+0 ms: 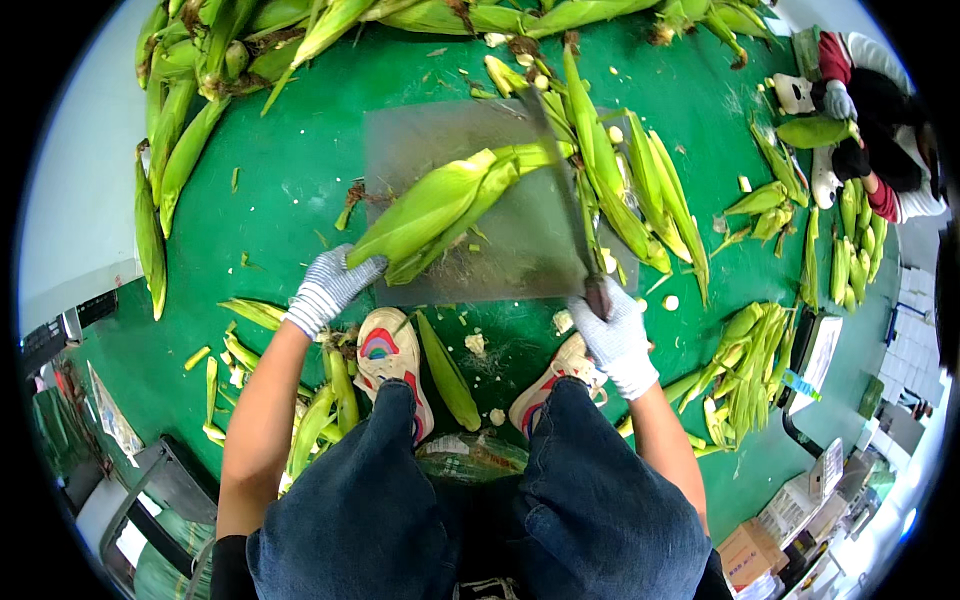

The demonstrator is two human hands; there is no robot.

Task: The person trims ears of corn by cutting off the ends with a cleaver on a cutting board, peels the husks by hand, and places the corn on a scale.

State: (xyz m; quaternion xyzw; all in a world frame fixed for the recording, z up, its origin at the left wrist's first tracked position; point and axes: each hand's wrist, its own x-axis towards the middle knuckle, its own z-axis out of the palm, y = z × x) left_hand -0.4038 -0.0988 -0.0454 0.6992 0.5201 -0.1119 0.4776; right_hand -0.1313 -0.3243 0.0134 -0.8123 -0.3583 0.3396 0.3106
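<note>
My left hand (335, 289), in a striped work glove, grips the lower left end of a green ear of corn in its husk (442, 202). The ear lies slantwise over a grey translucent board (525, 270) on the green floor. My right hand (616, 334), gloved alike, is closed on the dark handle of a long knife (562, 172). The blurred blade points away from me and crosses the ear's stem end. Whether it touches the stem I cannot tell. Several husk pieces (598, 150) and cut stem ends lie right of the blade.
A pile of unhusked corn (217, 52) lies at the far left and along the far side. Husks (750, 367) are heaped at the right, others (315, 427) by my left leg. A co-worker's gloved hands (840, 101) hold corn at the upper right. Cardboard boxes (750, 555) stand lower right.
</note>
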